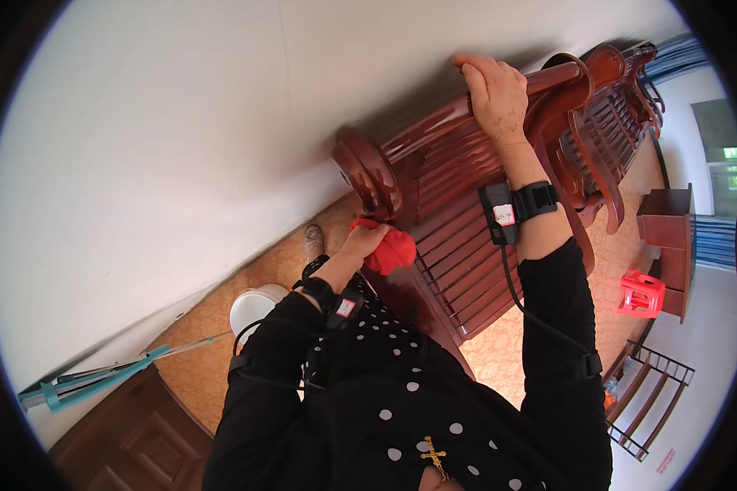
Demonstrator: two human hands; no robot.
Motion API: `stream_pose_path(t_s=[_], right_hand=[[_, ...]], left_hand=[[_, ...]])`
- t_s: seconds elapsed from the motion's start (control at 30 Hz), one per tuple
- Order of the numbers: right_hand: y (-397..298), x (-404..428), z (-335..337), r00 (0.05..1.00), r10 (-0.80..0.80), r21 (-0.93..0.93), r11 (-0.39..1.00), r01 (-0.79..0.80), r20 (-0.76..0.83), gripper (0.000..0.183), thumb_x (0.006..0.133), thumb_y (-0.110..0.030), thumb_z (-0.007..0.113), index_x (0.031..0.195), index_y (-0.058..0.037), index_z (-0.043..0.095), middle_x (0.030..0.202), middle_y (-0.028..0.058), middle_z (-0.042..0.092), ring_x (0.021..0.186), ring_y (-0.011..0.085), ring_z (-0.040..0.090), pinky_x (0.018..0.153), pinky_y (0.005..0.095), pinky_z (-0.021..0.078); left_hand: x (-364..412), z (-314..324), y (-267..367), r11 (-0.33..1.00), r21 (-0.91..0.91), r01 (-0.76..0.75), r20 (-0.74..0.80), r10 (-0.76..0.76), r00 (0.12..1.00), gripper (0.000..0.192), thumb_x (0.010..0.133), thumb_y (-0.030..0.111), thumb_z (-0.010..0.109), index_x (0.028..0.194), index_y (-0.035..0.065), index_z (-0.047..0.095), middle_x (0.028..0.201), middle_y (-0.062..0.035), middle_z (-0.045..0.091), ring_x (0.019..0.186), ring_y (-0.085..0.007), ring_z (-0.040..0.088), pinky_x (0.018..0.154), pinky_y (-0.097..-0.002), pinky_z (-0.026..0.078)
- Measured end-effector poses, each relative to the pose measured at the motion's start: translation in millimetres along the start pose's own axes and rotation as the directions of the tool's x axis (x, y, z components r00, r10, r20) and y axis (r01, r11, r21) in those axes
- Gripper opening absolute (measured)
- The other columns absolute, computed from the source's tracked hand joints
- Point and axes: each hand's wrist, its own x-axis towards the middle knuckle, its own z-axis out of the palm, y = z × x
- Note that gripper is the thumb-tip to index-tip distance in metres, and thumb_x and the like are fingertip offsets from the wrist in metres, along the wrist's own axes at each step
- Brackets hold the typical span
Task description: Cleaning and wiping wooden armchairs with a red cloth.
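My left hand [366, 239] grips a bunched red cloth [393, 250] against the end of a dark red, glossy wooden slatted bench [460, 245], just below its curled scroll [368, 175]. My right hand [496, 92] rests over the bench's top rail [433, 129], close to the wall; its thumb and fingers lie about the rail. Black devices on straps sit on both of my forearms, with cables running up the sleeves.
Beyond the bench stands more matching slatted wooden seating [608, 135]. A white bucket [255, 310] and a teal-framed mop [107, 374] are near the wall. A red plastic stool [642, 294], a wooden cabinet [666, 227] and a metal-framed rack [651, 393] stand across the room.
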Motion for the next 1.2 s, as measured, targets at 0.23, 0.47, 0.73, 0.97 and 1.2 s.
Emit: stream_pose_path(t_s=[0.23, 0.47, 0.73, 0.97, 1.2], right_hand=[[8.5, -5.4, -1.5, 1.0, 0.017, 0.037, 0.999, -0.017, -0.023, 0.023, 0.086, -0.026, 0.045, 0.089, -0.0187, 0.066, 0.084, -0.0032, 0.064, 0.079, 0.0199, 0.057, 0.086, 0.0367, 0.0357], [-0.7, -2.1, -1.1, 1.0, 0.019, 0.013, 1.0, -0.019, 0.007, 0.026, 0.087, -0.026, 0.043, 0.095, -0.0171, 0.065, 0.084, -0.0032, 0.065, 0.08, 0.0179, 0.057, 0.087, 0.0336, 0.0355], [2.3, -3.2, 3.1, 0.999, 0.015, 0.044, 0.999, -0.013, -0.041, 0.023, 0.086, -0.026, 0.044, 0.088, -0.0175, 0.066, 0.085, -0.0033, 0.064, 0.08, 0.0192, 0.057, 0.087, 0.0357, 0.0349], [0.5, -3.7, 0.5, 0.997, -0.016, -0.028, 1.0, 0.014, -0.076, 0.025, 0.088, -0.025, 0.042, 0.093, -0.0176, 0.065, 0.082, -0.0054, 0.064, 0.079, 0.0163, 0.056, 0.087, 0.0329, 0.0353], [3.8, -4.9, 2.0, 0.997, 0.005, 0.009, 1.0, -0.004, -0.074, 0.025, 0.087, -0.026, 0.044, 0.092, -0.0175, 0.066, 0.08, -0.0045, 0.064, 0.079, 0.017, 0.057, 0.087, 0.0333, 0.0355]], left_hand=[[-95.0, -20.1, 108.9, 0.953, 0.288, -0.092, 0.064, 0.077, 0.995, 0.041, 0.082, 0.033, 0.059, 0.107, 0.0004, 0.061, 0.098, -0.0148, 0.065, 0.094, -0.0224, 0.062, 0.081, -0.0321, 0.046], [-22.0, -10.0, 35.1, 0.917, 0.398, 0.026, 0.006, -0.031, 1.0, 0.051, 0.077, 0.042, 0.057, 0.1, -0.0033, 0.062, 0.103, -0.0238, 0.061, 0.103, -0.033, 0.058, 0.085, -0.0388, 0.045], [-11.3, -5.0, 31.5, 0.543, 0.814, -0.205, 0.246, -0.003, 0.969, 0.056, 0.08, 0.048, 0.049, 0.095, -0.0036, 0.063, 0.099, -0.0251, 0.061, 0.099, -0.0334, 0.059, 0.084, -0.0402, 0.046], [-128.0, -45.3, 148.8, 0.333, 0.88, -0.34, 0.285, 0.203, 0.937, 0.053, 0.08, 0.048, 0.053, 0.086, -0.0037, 0.064, 0.083, -0.0195, 0.065, 0.087, -0.0349, 0.061, 0.077, -0.039, 0.048], [-146.4, -66.4, 193.0, 0.474, 0.379, -0.795, -0.224, 0.88, 0.418, 0.025, 0.076, 0.008, 0.068, 0.099, 0.0009, 0.062, 0.093, -0.01, 0.066, 0.084, -0.0262, 0.064, 0.076, -0.0344, 0.049]])
